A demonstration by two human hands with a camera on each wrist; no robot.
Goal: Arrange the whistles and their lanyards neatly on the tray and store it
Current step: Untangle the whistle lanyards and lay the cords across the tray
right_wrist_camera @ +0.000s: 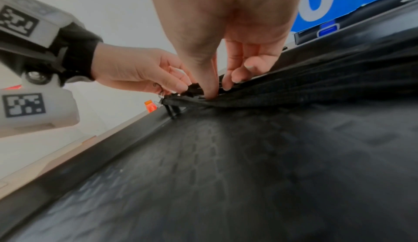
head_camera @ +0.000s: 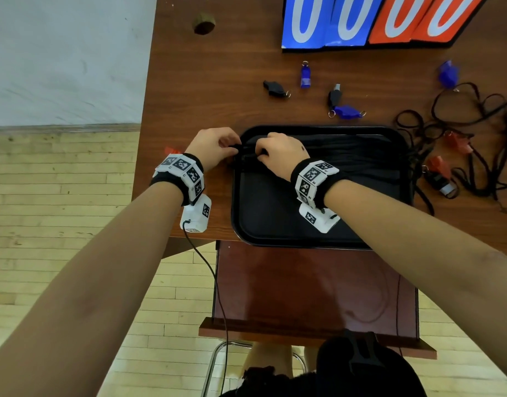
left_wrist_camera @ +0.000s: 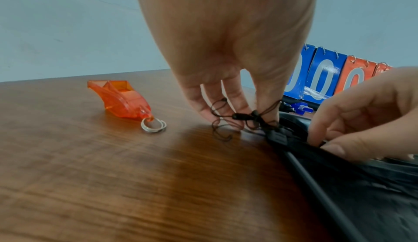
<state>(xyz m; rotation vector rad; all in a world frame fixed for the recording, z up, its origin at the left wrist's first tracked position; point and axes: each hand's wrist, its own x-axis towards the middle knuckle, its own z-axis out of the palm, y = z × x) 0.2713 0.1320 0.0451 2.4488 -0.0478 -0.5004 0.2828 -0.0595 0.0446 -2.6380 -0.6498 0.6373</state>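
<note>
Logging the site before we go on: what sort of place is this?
Probably a sports hall or gym scorer's desk: a flip scoreboard showing zeros, loose whistles on the wooden table, and pale plank flooring.

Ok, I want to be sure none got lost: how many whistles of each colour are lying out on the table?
Blue whistles: 3
Black whistles: 3
Red or orange whistles: 3
Total: 9

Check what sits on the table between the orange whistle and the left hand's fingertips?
Bare wood. In the left wrist view, nothing lies between the orange whistle with its ring and the left hand, whose fingers pinch the lanyard ends.
</note>
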